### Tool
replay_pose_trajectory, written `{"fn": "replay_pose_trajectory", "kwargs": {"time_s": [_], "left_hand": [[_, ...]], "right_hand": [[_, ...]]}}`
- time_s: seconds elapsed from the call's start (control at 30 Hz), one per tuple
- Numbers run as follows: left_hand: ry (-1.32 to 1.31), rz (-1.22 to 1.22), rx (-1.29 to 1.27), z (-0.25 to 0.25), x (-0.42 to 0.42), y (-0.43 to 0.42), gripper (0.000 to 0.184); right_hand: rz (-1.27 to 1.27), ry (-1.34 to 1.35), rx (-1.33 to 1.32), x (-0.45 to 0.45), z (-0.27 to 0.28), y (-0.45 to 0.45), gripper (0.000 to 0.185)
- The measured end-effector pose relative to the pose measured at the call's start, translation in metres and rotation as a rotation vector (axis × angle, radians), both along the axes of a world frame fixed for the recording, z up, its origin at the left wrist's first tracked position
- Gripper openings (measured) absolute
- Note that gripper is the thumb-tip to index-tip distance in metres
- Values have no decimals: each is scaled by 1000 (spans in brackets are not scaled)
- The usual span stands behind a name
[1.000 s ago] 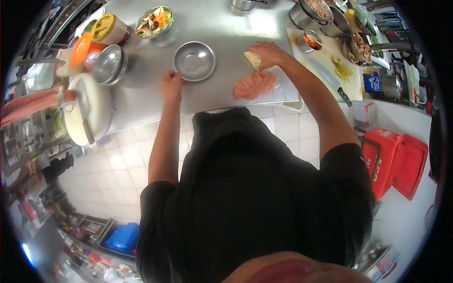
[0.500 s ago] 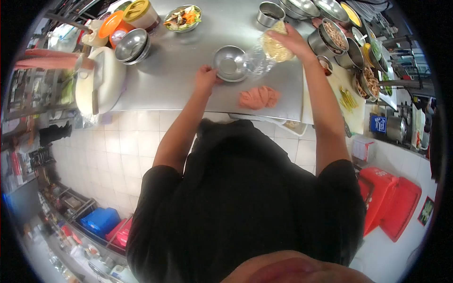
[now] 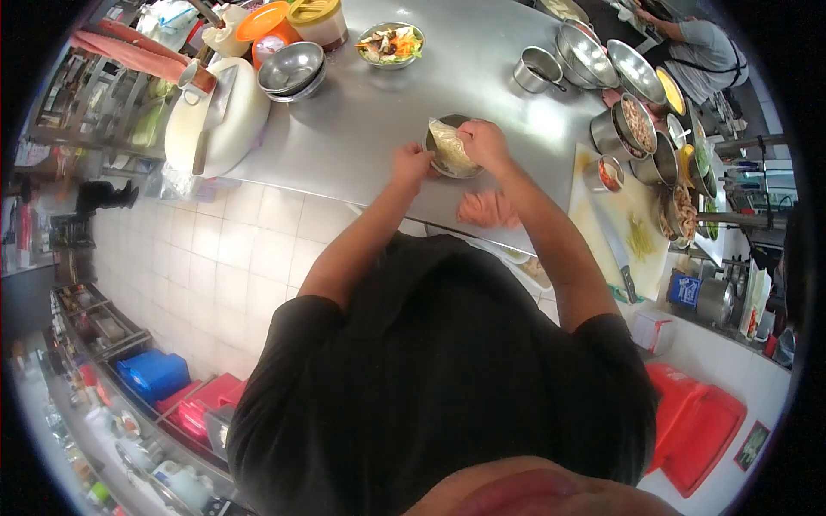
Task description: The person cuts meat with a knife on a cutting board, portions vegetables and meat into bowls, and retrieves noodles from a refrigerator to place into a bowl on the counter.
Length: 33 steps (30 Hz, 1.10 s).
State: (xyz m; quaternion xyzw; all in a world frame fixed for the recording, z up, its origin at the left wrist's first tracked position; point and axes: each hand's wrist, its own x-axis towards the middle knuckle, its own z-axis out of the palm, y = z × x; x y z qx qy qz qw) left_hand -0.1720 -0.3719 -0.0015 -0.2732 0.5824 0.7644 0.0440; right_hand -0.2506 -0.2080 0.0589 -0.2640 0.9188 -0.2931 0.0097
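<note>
A clear plastic bag of pale yellow noodles point(image 3: 452, 148) is tilted over a small metal bowl point(image 3: 470, 175), covering much of the bowl's inside. My right hand point(image 3: 484, 144) grips the bag from its right side. At the bowl's left rim, my left hand point(image 3: 413, 163) has its fingers closed, seemingly on the edge; the exact fingertip contact is hard to see. An orange-pink cloth point(image 3: 488, 209) lies crumpled on the steel table point(image 3: 361, 129), just in front of the bowl and partly behind my right forearm.
A bowl of mixed vegetables point(image 3: 391, 45) and stacked metal bowls point(image 3: 292, 69) stand at the back left. A cleaver point(image 3: 211, 120) lies on a round white board point(image 3: 245, 112). On the right, a knife point(image 3: 621, 258) rests on a cutting board point(image 3: 594, 206) beside several food pots. Another person point(image 3: 701, 52) is at the far right.
My right hand has brought the bag of noodles left and down over the bowl. My left hand stays by the bowl's left rim. The camera view has shifted, revealing another person.
</note>
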Motion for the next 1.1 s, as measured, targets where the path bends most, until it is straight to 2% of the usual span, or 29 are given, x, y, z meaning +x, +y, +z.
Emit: {"fn": "replay_pose_trajectory", "kwargs": {"time_s": [0.13, 0.2, 0.27, 0.33, 0.47, 0.53, 0.63, 0.73, 0.8, 0.87, 0.9, 0.97, 1.03, 1.1], "left_hand": [[-2, 15, -21, 14, 3, -5, 13], [222, -19, -172, -39, -10, -13, 12], [225, 6, -125, -33, -13, -15, 12], [15, 93, 112, -8, -18, -22, 12], [21, 117, 188, -7, -26, -31, 13], [-18, 95, 143, 5, -27, -34, 12], [-36, 86, 116, 7, -27, -37, 10], [-24, 122, 145, -2, -29, -41, 11], [-17, 176, 176, 0, -38, -47, 13], [-20, 256, 212, 7, -45, -52, 15], [-4, 246, 218, 2, -53, -58, 17], [30, 214, 227, -25, -79, -74, 21], [272, 126, 3, -74, -101, -85, 23], [370, 75, -125, -97, -125, -100, 22]], "right_hand": [[89, 171, 189, -6, 44, -8, 14], [103, 246, 145, -12, 66, -12, 15], [102, 309, 122, -16, 89, -14, 15], [91, 372, 111, -21, 115, -19, 14], [62, 421, 16, -33, 157, -28, 16], [34, 451, 6, -37, 181, -33, 17], [-22, 512, -169, -28, 220, -40, 17], [-193, 326, -257, -22, 261, -25, 24], [-289, 487, -387, -29, 254, 1, 19], [-344, 409, -553, -42, 229, 46, 16], [-429, 280, -669, -35, 222, 55, 13], [-526, 93, -898, -10, 196, 77, 7], [-600, -21, -1116, 11, 151, 108, 2], [-662, -93, -1285, 35, 101, 150, 4]]}}
